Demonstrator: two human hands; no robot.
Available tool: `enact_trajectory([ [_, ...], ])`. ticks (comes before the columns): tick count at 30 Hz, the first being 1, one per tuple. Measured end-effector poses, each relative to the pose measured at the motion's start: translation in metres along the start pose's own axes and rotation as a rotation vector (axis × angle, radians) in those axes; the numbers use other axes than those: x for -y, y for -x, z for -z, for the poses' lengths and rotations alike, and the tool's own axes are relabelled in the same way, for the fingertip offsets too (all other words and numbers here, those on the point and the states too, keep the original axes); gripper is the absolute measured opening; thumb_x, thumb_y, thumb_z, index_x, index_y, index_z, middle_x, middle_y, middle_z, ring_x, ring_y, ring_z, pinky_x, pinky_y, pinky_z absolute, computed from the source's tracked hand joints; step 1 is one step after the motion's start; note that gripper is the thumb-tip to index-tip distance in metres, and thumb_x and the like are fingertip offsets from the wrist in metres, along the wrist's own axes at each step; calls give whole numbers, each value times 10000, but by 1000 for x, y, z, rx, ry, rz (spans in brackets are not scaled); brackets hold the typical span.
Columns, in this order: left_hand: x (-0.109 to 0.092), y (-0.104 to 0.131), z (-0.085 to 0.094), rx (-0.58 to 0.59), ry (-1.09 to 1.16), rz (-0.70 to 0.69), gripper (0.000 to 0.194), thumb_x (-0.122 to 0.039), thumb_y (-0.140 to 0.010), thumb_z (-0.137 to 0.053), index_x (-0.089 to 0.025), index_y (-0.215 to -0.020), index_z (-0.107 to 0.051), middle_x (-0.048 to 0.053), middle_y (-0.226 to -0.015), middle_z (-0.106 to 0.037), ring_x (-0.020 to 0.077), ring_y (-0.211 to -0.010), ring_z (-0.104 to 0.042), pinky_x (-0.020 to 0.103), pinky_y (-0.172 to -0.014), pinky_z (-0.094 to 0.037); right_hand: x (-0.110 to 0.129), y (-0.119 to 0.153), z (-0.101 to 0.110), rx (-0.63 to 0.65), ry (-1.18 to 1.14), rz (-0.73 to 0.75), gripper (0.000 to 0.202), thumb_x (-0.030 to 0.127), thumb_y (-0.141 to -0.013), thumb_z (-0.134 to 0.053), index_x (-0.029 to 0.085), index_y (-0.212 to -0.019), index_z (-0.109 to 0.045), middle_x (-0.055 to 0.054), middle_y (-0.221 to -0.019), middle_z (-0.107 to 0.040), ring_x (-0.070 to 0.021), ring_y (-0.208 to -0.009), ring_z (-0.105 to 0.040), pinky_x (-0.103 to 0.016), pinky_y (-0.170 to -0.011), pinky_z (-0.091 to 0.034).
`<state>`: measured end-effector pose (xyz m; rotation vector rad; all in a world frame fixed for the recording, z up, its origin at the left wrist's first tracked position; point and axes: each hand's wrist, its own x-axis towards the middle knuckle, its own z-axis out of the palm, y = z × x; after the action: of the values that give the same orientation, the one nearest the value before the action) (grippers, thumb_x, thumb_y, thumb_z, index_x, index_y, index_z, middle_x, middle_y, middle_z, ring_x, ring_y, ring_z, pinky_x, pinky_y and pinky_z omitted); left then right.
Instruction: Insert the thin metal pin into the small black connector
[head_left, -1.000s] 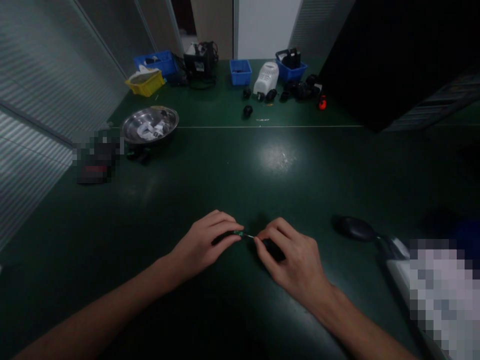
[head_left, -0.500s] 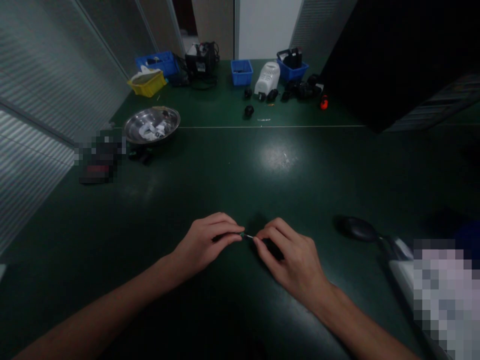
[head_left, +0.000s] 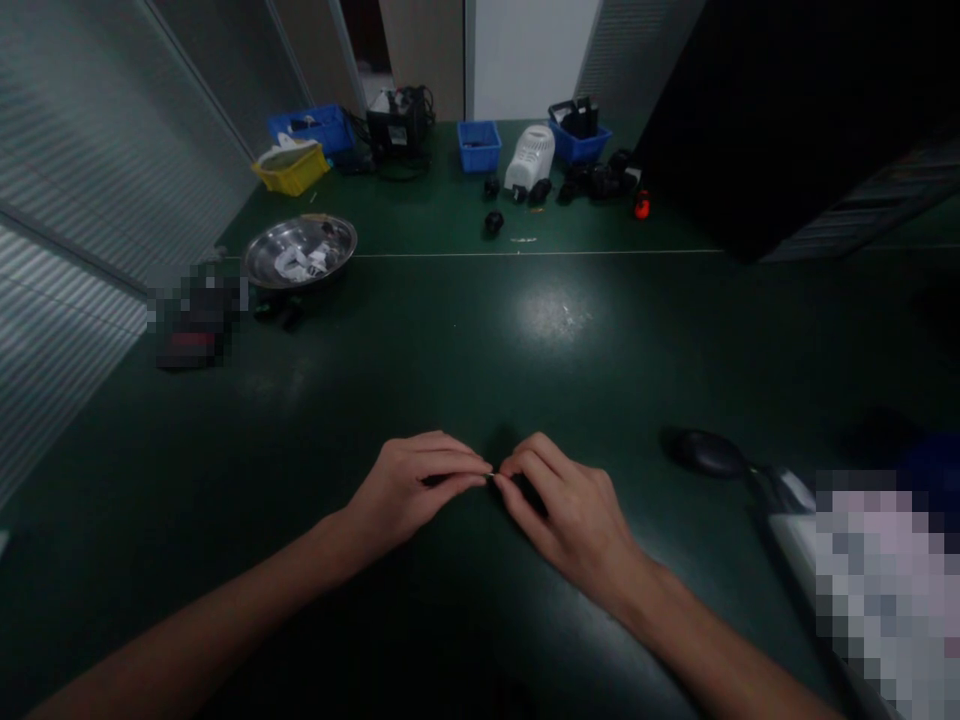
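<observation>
Over the green tabletop (head_left: 450, 380), my left hand (head_left: 409, 485) and my right hand (head_left: 566, 495) meet fingertip to fingertip. Both hands are closed in a pinch. A small thin pale piece (head_left: 491, 474) shows in the narrow gap between them, each end going into one hand's fingertips. Most of it is hidden by the fingers, and it is too small to tell its kind.
At the far left stand a steel bowl (head_left: 259, 262) with white scraps and a yellow bin (head_left: 292, 178). Blue bins (head_left: 480, 155), a white plastic housing (head_left: 531, 160) and a red-orange item (head_left: 642, 206) sit along the back. A black computer mouse (head_left: 709, 453) lies right.
My right hand has come left towards my left hand, narrowing the gap. Less of the thin piece shows, and the small green bit at my left fingertips is now hidden.
</observation>
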<state>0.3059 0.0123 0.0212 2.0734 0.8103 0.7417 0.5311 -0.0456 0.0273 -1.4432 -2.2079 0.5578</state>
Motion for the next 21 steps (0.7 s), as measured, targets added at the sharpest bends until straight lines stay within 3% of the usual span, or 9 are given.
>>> enact_trajectory([
  [5, -3, 1, 0, 1, 16, -18, 201, -184, -940, -686, -227, -1105, -792, 32, -1048, -790, 168, -964, -733, 294, -879, -594, 2, 0, -1, -12, 0, -27, 194, 315, -1072, -459, 209, -1023, -615, -32, -978, -632, -135, -747, -624, -290, -606, -408],
  [12, -2, -3, 8, -67, 13, 142, 214, -219, -987, -623, -244, -1129, -781, 47, -1064, -734, 154, -953, -691, 272, -813, -565, 3, 0, -1, -6, 31, -31, 189, 294, -1060, -471, 207, -998, -627, -30, -967, -629, -133, -723, -603, -293, -595, -388],
  [15, 1, -6, 8, -16, -36, 170, 234, -206, -979, -633, -237, -1182, -745, 35, -1011, -715, 144, -888, -666, 275, -779, -548, 2, 1, -1, -7, 25, -38, 179, 301, -1054, -487, 212, -1000, -633, -24, -976, -636, -132, -737, -611, -287, -602, -387],
  [21, 7, -8, 6, -9, -220, 46, 178, -187, -989, -602, -212, -1088, -748, 60, -1095, -688, 190, -1038, -628, 358, -901, -531, 2, 2, -3, -25, 18, -44, 174, 309, -1051, -501, 219, -995, -639, -14, -976, -643, -125, -734, -615, -280, -603, -379],
])
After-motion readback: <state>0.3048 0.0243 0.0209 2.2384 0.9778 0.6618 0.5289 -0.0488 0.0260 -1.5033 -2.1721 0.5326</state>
